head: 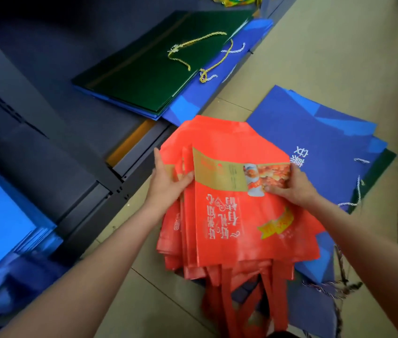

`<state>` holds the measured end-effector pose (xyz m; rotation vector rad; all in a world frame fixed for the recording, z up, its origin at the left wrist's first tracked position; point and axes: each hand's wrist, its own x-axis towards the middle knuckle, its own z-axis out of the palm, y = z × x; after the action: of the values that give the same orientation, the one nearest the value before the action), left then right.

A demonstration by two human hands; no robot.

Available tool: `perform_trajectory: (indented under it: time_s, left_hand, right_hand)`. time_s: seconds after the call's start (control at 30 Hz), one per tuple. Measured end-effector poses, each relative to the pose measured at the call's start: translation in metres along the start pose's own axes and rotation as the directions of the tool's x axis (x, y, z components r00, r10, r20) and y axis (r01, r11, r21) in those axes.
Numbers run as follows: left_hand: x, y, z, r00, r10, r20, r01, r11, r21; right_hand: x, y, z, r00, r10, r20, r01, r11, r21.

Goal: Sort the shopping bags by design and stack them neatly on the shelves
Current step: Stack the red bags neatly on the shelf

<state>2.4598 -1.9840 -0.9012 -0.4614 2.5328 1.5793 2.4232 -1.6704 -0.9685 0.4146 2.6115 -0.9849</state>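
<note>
A bundle of red bags point(239, 203) is held above the tiled floor point(315, 57), just beside the dark shelf point(54, 69). The left hand point(168, 181) is clasped on the bundle's left edge, thumb on top and fingers curled round the layered edges. The right hand point(295, 186) is pinched on the right edge, near the printed picture band. So each grip is closed on the red bags, and neither is released.

The bundle is judged to be only loosely squared: the left edges are fanned, and the red handles point(249, 301) hang free below. Before it is placed, the edges should be tapped level against the floor or the shelf, so that one flat block is formed. The handles are best folded under or laid all to one side, so that the stack is not tilted by them.

On the shelf a green bag point(144, 69) with a gold cord lies on top of blue bags point(185, 108), which suggests that designs are still mixed there. A bare part of the shelf should be chosen for the red bags, apart from that pile. More blue bags point(310, 132) lie on the floor to the right, partly under the bundle; they should not be dragged along when the bundle is lifted. A firm hold on both sides should be kept, since the thin bags are likely to slide over one another.
</note>
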Motion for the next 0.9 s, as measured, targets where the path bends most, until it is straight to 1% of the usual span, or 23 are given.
perform_trajectory:
  time_s: [0.1, 0.17, 0.23, 0.27, 0.3, 0.37, 0.43, 0.47, 0.57, 0.63, 0.7, 0.8, 0.83, 0.9]
  left_hand:
    - [0.004, 0.008, -0.011, 0.989, -0.15, 0.0, 0.145, 0.956, -0.255]
    - [0.01, 0.001, -0.02, 0.976, -0.203, 0.081, 0.218, 0.91, -0.352]
    - [0.014, -0.006, -0.025, 0.96, -0.211, 0.184, 0.27, 0.875, -0.403]
    - [0.011, -0.003, -0.027, 0.959, -0.196, 0.205, 0.265, 0.877, -0.401]
    - [0.009, 0.001, -0.027, 0.964, -0.164, 0.208, 0.235, 0.894, -0.382]
    - [0.006, 0.008, -0.023, 0.98, -0.075, 0.184, 0.126, 0.952, -0.28]
    - [0.008, 0.005, -0.016, 0.988, -0.042, 0.15, 0.076, 0.97, -0.23]
    - [0.009, 0.003, -0.014, 0.99, -0.041, 0.135, 0.072, 0.97, -0.231]
    - [0.015, -0.007, -0.008, 0.99, -0.095, 0.107, 0.121, 0.955, -0.269]
    - [0.017, -0.012, -0.003, 0.993, -0.081, 0.083, 0.1, 0.96, -0.262]
    - [0.016, -0.012, 0.002, 0.999, -0.026, 0.043, 0.036, 0.968, -0.247]
    - [0.009, -0.003, 0.005, 0.993, 0.116, 0.003, -0.113, 0.973, -0.203]
    - [0.005, 0.002, 0.005, 0.987, 0.164, -0.003, -0.161, 0.967, -0.199]
    - [-0.004, 0.01, 0.001, 0.969, 0.247, -0.011, -0.243, 0.946, -0.213]
  right_hand:
    - [-0.002, -0.037, 0.024, 0.996, -0.077, 0.046, 0.077, 0.997, 0.017]
    - [-0.002, -0.05, 0.03, 0.998, -0.023, 0.054, 0.024, 1.0, -0.01]
    - [0.004, -0.048, 0.03, 0.997, 0.05, 0.064, -0.047, 0.998, -0.036]
    - [0.008, -0.044, 0.029, 0.995, 0.058, 0.081, -0.056, 0.998, -0.036]
    - [0.012, -0.04, 0.027, 0.994, 0.053, 0.096, -0.05, 0.998, -0.03]
    - [0.023, -0.03, 0.027, 0.991, 0.059, 0.116, -0.059, 0.998, -0.004]
    - [0.024, -0.032, 0.025, 0.989, 0.064, 0.131, -0.062, 0.998, -0.015]
    - [0.026, -0.031, 0.025, 0.989, 0.066, 0.132, -0.066, 0.998, -0.002]
    - [0.036, -0.026, 0.025, 0.992, 0.044, 0.117, -0.053, 0.996, 0.075]
    - [0.042, -0.023, 0.024, 0.995, 0.024, 0.094, -0.036, 0.992, 0.12]
    - [0.044, -0.021, 0.024, 0.996, 0.006, 0.089, -0.021, 0.985, 0.172]
    - [0.043, -0.016, 0.016, 0.997, -0.057, 0.047, 0.041, 0.958, 0.283]
    - [0.036, -0.017, 0.01, 0.997, -0.067, 0.029, 0.053, 0.938, 0.343]
    - [0.019, -0.025, -0.005, 0.998, -0.057, 0.024, 0.037, 0.86, 0.509]
